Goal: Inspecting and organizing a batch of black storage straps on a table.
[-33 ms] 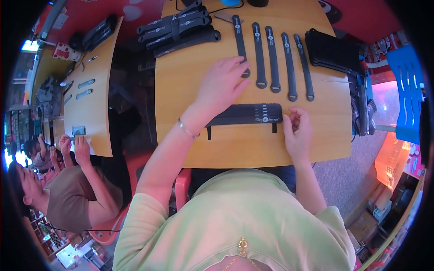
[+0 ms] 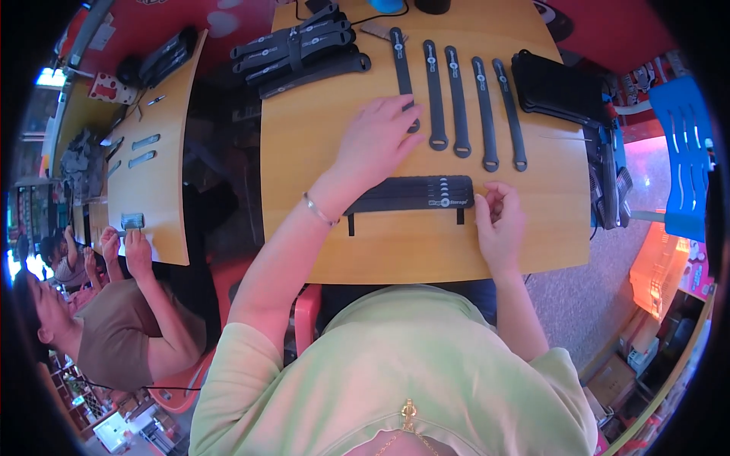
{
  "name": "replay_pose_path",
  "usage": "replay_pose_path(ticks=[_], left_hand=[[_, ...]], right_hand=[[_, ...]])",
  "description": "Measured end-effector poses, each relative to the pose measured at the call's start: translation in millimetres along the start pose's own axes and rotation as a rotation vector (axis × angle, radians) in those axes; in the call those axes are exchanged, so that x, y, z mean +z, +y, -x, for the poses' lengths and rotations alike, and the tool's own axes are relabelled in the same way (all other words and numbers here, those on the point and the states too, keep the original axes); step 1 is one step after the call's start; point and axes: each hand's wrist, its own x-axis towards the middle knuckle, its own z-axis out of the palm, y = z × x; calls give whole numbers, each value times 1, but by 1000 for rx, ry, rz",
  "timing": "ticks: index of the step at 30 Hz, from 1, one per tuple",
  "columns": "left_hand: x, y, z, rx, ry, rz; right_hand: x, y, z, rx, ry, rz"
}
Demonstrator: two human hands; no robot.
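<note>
On the wooden worktop [image 2: 380, 251], our left hand [image 2: 376, 140] lies open on a long black strap [image 2: 403, 72]; right hand [image 2: 500, 228] pinches closed the stacked black straps [image 2: 414, 194].

wooden table [image 2: 319, 152], dark straps [image 2: 456, 99], perhaps pouches [image 2: 555, 87]

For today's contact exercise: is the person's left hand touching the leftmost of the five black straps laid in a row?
Touching: the head view shows the left hand with fingertips resting on the leftmost strap.
</note>
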Motion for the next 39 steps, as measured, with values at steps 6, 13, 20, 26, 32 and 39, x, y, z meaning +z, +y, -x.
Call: replay_pose_path(ticks=[6, 13, 20, 26, 32, 39], left_hand=[[1, -17, 7, -30, -227, -88], [-4, -10, 14, 17, -97, -93], [14, -27, 8, 51, -88, -161], [11, -34, 5, -99, -59, -68], [21, -45, -11, -249, 47, -30], [27, -50, -26, -485, -6, 71]], right_hand=[[1, 2, 3, 16, 19, -61], [3, 2, 3, 4, 9, -21], [3, -2, 2, -8, 5, 25], [3, 1, 3, -13, 24, -5], [4, -3, 2, -22, 16, 15], [4, -3, 2, 0, 18, 6]])
